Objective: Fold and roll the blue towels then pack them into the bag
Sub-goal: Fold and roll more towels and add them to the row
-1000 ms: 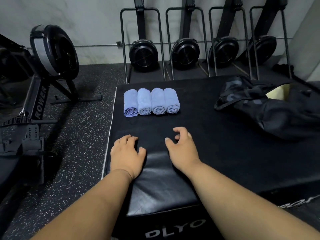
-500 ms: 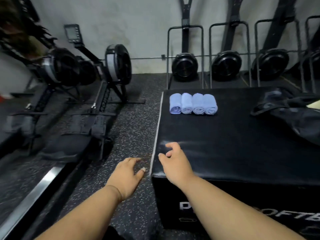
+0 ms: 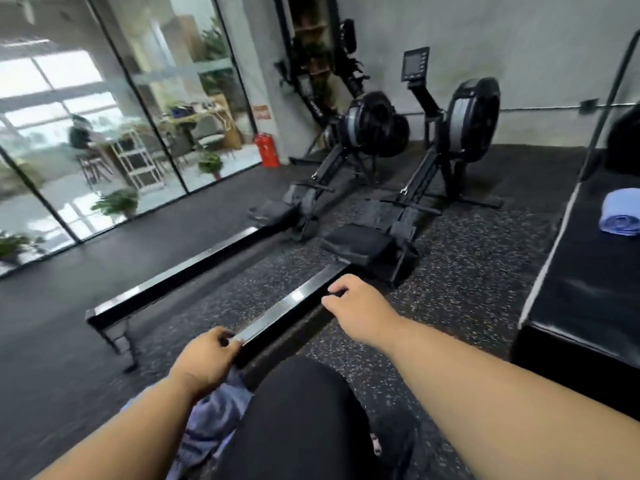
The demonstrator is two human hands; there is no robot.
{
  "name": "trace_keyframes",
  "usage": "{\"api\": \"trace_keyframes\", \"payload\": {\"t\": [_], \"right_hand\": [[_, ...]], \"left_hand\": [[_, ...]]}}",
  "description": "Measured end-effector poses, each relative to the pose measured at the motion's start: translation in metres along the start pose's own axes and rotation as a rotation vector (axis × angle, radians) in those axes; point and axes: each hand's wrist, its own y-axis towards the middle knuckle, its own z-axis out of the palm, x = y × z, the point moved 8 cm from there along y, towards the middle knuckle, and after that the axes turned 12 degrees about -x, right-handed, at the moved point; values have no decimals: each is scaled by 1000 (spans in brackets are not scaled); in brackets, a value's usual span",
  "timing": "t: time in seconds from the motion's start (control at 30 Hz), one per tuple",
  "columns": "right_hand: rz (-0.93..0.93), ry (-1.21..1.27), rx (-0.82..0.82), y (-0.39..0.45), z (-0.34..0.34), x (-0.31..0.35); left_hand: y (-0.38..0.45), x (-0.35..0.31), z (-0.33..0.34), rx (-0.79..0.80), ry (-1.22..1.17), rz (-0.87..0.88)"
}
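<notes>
While both hands hang relaxed and grasp nothing, the left hand (image 3: 204, 362) hovers above loose blue towels (image 3: 211, 417) at 6 o'clock, the right hand (image 3: 360, 311) at 2 o'clock.

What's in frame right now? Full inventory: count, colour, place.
rolled towel: one visible, blue, on the box at the right edge, partly cut off
box: one, black, right
loose towel: at least one, blue, crumpled on the floor under the left forearm
rowers: two, black, centre, rails running toward the camera
extinguisher: one, red, by the glass wall
plants: several, green, behind the glass at left
floor: black, speckled
leg: black clothing, bottom centre
left hand: fingers curled, over the near rail's end; contact unclear
right hand: fingers loosely curled, holding nothing
</notes>
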Motion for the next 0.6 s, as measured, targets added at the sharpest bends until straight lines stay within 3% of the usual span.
{"api": "trace_keyframes", "payload": {"t": [0.3, 0.6], "right_hand": [[-98, -120, 201, 17, 140, 68], [42, -282, 370, 113, 302, -9]], "left_hand": [[25, 152, 11, 51, 22, -291], [102, 262, 122, 236, -129, -530]]}}
